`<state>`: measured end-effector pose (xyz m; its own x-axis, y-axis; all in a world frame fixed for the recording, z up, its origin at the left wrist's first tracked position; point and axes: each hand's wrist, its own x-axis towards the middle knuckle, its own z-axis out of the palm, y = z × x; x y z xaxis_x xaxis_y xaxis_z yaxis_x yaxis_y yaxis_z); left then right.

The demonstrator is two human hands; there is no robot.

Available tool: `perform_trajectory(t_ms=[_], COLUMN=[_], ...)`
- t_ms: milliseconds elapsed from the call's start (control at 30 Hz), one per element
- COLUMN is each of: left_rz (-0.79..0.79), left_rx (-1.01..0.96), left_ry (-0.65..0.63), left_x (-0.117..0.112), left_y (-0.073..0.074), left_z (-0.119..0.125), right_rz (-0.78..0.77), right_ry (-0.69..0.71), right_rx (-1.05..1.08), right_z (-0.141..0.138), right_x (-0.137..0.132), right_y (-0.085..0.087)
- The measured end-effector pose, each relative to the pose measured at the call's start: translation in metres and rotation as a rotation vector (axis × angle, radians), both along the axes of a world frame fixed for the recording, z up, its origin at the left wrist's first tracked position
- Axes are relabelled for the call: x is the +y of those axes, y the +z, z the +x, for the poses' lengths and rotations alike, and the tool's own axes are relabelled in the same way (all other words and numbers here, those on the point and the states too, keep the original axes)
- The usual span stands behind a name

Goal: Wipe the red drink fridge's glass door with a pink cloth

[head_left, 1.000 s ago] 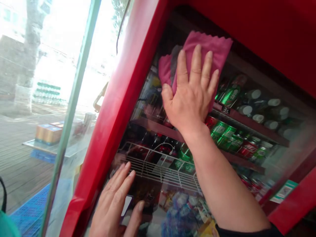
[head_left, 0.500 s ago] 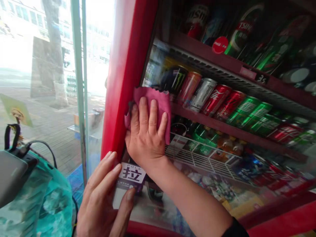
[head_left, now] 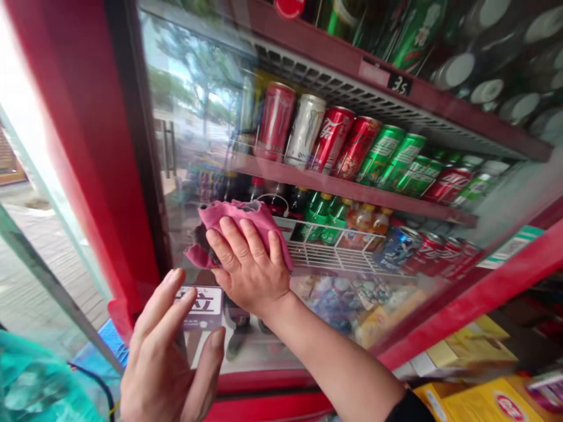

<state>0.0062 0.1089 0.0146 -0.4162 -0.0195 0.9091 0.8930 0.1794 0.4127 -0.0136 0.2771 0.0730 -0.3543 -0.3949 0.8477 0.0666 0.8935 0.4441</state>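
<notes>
My right hand (head_left: pixel 250 267) presses a pink cloth (head_left: pixel 241 218) flat against the glass door (head_left: pixel 206 117) of a red drinks fridge (head_left: pixel 83 135), low on the pane near its left frame. My left hand (head_left: pixel 169 357) rests open on the lower left of the glass, fingers spread, beside a purple and white pull sticker (head_left: pixel 203 306). Behind the glass, shelves hold red, silver and green cans (head_left: pixel 347 143) and bottles (head_left: pixel 325 211).
A handwritten price tag (head_left: pixel 399 85) sits on the upper shelf edge. Yellow boxes (head_left: pixel 479 398) lie at the lower right below the fridge. A teal plastic bag (head_left: pixel 30 387) is at the lower left, with a window and pavement beyond.
My right hand has slid the cloth down the glass from the top to the lower left. My left hand stayed on the lower glass. The view swung right.
</notes>
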Motion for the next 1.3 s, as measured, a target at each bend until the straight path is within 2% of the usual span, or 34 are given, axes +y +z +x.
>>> perform_trajectory(t_ms=[233, 367, 500, 733, 900, 1067, 1167, 1300], left_rz=[0.005, -0.008, -0.009, -0.036, -0.102, -0.071, -0.047, -0.046], left_rx=[-0.001, 0.054, -0.014, 0.03, 0.087, 0.108, 0.112, 0.129], left_ry=[-0.071, -0.072, -0.153, -0.241, -0.249, -0.241, -0.238, -0.241], left_x=[0.039, 0.067, 0.103, 0.174, 0.216, 0.248, 0.263, 0.277], left_y=[0.006, 0.009, 0.013, 0.016, 0.031, 0.05, 0.056, 0.06], left_z=[0.014, 0.024, 0.038, 0.062, 0.083, 0.103, 0.114, 0.128], right_rz=[-0.044, -0.041, -0.045, -0.066, -0.103, -0.177, -0.231, -0.339], right_ry=[-0.076, -0.133, -0.192, -0.247, -0.283, -0.347, -0.381, -0.426], right_rx=[0.075, 0.12, 0.175, 0.219, 0.265, 0.319, 0.338, 0.366], right_z=[0.038, 0.066, 0.095, 0.144, 0.178, 0.211, 0.227, 0.245], right_x=[0.06, 0.101, 0.146, 0.219, 0.269, 0.315, 0.335, 0.358], right_y=[-0.015, -0.02, -0.021, -0.017, -0.016, -0.016, -0.025, -0.046])
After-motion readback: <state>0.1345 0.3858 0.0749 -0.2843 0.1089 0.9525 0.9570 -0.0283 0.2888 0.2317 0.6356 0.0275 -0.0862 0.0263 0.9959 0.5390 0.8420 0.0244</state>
